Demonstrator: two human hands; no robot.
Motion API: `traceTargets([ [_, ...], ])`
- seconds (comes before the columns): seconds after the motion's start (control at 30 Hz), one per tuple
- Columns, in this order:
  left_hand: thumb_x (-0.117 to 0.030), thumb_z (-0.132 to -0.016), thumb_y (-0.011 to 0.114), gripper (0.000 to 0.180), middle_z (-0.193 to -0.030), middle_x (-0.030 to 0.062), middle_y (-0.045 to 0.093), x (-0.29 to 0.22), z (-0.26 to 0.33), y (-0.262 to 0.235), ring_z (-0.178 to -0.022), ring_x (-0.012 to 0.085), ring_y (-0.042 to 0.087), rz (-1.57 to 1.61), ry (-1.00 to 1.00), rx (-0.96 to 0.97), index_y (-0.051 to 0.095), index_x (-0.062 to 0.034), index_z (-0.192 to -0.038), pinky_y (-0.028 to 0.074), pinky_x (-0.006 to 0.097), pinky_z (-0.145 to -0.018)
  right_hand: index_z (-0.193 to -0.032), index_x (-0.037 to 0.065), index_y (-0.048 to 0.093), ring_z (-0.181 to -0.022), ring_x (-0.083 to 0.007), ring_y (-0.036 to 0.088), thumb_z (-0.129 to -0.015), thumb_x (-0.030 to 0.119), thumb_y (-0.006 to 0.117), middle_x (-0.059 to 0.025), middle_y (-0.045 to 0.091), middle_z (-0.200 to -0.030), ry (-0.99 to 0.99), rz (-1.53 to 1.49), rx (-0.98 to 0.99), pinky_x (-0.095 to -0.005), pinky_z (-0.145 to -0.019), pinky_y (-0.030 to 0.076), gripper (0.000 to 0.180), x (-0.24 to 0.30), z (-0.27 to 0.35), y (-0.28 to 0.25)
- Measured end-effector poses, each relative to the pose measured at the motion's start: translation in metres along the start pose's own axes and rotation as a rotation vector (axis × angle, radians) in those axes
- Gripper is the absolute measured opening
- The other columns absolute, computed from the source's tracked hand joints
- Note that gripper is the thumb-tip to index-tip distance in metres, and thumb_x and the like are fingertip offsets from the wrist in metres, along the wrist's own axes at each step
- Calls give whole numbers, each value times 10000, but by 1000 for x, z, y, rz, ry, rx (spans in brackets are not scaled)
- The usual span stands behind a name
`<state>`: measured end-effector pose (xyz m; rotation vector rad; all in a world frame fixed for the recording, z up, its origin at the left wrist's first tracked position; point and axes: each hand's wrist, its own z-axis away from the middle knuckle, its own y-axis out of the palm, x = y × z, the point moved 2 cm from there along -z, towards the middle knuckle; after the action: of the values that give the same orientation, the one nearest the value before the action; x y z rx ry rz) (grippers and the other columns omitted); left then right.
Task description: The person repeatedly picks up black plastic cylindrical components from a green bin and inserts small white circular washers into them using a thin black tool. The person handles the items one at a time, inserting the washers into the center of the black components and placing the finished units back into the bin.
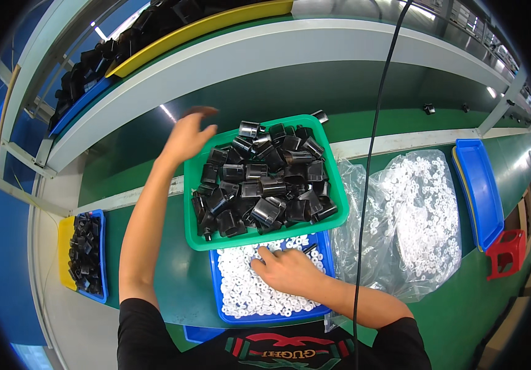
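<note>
The left hand (pixel 189 137) is raised with its fingers spread loosely, open and holding nothing. It hovers just past the far left corner of the green tray (pixel 192 231), not touching the rim as far as the view shows. That tray is heaped with black plastic parts (pixel 259 182), which lie right beside the hand, toward the person's right.

The right hand (pixel 287 269) lies palm down in the blue tray (pixel 221 296), its fingers curled onto the white rings (pixel 247 295) that fill it. Whether it has pinched up any ring cannot be told, since the fingertips are buried among them. The green tray sits just beyond this hand, its near edge overlapping the blue tray's far edge.

To the right of the right hand, a clear bag (pixel 416 216) full of more white rings slumps on the green bench (pixel 173 271), and a black cable (pixel 370 160) hangs down in front of it. Further right lies another blue tray (pixel 480 191) and a red stool (pixel 507 250). Well to the left of the left arm, a blue and yellow bin (pixel 64 246) holds more black parts.
</note>
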<state>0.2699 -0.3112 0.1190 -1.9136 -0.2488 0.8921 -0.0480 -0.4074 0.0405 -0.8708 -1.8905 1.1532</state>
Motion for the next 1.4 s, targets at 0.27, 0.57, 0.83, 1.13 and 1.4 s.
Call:
traceTargets([
  [0.27,-213,-778,760,508,-1179,189,643,-45,-45,36,-1061,324,631,-54,26,378,615,-6,-1219,505,401,-917,-851,43,586,-553,-184,648,-778,137,605,-105,564,-864,-80,-34,-43,-335,-461,517,120,1,0,-2],
  [0.57,-83,-748,726,358,-972,114,584,-92,8,-3,-932,255,621,-129,234,82,644,-12,-1089,508,338,-855,-834,16,604,-554,-191,652,-776,139,612,-118,568,-890,-83,-54,-23,-333,-465,518,137,1,2,-2],
  [0.83,-15,-600,660,465,-929,81,540,-120,133,-17,-898,200,556,455,171,41,673,8,-1065,464,313,-822,-851,31,596,-564,-175,641,-775,122,608,-96,559,-882,-101,-91,-24,-317,-486,515,120,-2,4,-7],
  [1.13,98,-728,713,412,-1076,190,597,-100,218,39,-1037,308,641,1202,28,60,494,-40,-1048,523,422,-895,-955,76,654,-603,-165,639,-765,106,621,-40,554,-834,-135,-267,-75,-306,-507,527,195,-3,-7,-16],
  [1.4,125,-687,670,458,-1143,165,607,-95,230,53,-1106,275,611,1153,41,35,568,-24,-1108,488,386,-947,-850,78,660,-542,-156,570,-638,5,765,-35,591,-833,-27,-718,-310,-263,-463,446,247,-9,-11,-40],
])
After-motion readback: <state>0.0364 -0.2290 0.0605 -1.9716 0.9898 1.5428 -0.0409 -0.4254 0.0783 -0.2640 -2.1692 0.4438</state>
